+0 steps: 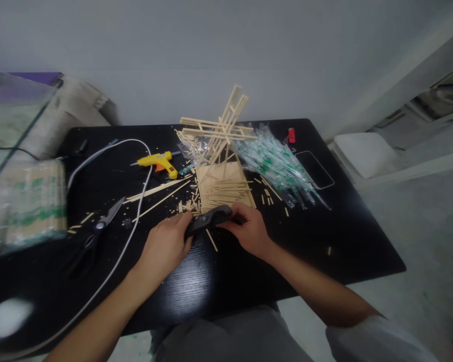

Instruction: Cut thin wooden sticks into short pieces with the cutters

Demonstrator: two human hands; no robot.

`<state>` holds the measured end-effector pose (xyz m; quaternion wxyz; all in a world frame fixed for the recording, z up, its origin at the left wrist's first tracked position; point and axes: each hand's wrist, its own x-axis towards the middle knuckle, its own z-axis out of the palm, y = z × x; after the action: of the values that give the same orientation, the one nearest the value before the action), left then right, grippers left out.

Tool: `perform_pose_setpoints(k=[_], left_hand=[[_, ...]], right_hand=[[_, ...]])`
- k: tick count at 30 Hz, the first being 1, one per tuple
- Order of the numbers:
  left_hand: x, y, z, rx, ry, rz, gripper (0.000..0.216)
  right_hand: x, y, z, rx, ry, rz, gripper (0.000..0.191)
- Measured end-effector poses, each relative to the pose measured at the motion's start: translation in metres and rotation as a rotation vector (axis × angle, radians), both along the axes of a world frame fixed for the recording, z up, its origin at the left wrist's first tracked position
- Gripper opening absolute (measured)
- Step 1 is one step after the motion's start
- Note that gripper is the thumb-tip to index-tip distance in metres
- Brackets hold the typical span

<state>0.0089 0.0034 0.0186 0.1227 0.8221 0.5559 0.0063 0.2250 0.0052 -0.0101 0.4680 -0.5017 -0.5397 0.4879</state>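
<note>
Left hand (166, 246): fingers curled round the near end of a black hand tool (208, 219), clamped on it, close to the front edge of the tabletop (343, 236) and about midway along it.
Right hand (248, 229): fingertips pinched on the other end of the same tool, with the thumb side toward the person.
Black hand tool: held between both hands just above the surface, lying roughly level and slanting up to the right; its exact kind is too dark to tell.
Short stick (212, 240): lies on the tabletop just below the tool, between the two hands.
Flat stick panel (223, 187): lies just behind the hands, its near edge close to the tool.
Stick frame (221, 131): stands tilted on the far part of the panel, crossing bars at the top.
Wrapped sticks (276, 166): a heap in clear sleeves with green print, right of the panel.
Glue gun (160, 162): yellow, lying left of the frame, toward the back edge.
Long sticks (159, 191): loose, between glue gun and panel.
Scissors (98, 229): black-handled, well left of the left hand.
White cable (138, 201): loops from the back left and runs down to the front left corner.
Red lighter (291, 134): near the back right corner.
</note>
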Motion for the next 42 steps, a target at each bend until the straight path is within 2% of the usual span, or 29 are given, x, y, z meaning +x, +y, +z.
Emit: perform_pose_setpoints(k=[5, 9, 14, 20, 30, 36, 42], left_hand=[[-0.0008, 0.0012, -0.0048, 0.134, -0.043, -0.047, 0.036], [-0.0023, 0.0010, -0.0085, 0.147, -0.082, -0.049, 0.039], [-0.0041, 0.0002, -0.0089, 0.150, -0.126, -0.061, 0.041], [-0.0022, 0.0016, -0.0071, 0.138, -0.079, -0.071, 0.039], [-0.0005, 0.0000, -0.0026, 0.029, -0.043, -0.036, 0.021], [-0.0008, 0.0011, -0.0044, 0.142, -0.044, -0.058, 0.037], [-0.0010, 0.0017, -0.0065, 0.156, -0.065, -0.069, 0.039]], right_hand=[[0.0010, 0.0011, 0.0035, 0.049, -0.068, -0.002, 0.032], [0.0023, 0.0018, 0.0054, 0.064, -0.081, 0.011, 0.031], [0.0032, 0.0020, 0.0037, 0.076, -0.067, 0.025, 0.029], [0.0031, 0.0021, 0.0025, 0.067, -0.045, 0.020, 0.030], [0.0015, 0.0010, 0.0021, 0.031, -0.017, 0.005, 0.033], [0.0010, 0.0027, 0.0024, 0.029, 0.036, 0.020, 0.033], [0.0034, 0.0042, 0.0044, 0.039, 0.021, 0.042, 0.030]])
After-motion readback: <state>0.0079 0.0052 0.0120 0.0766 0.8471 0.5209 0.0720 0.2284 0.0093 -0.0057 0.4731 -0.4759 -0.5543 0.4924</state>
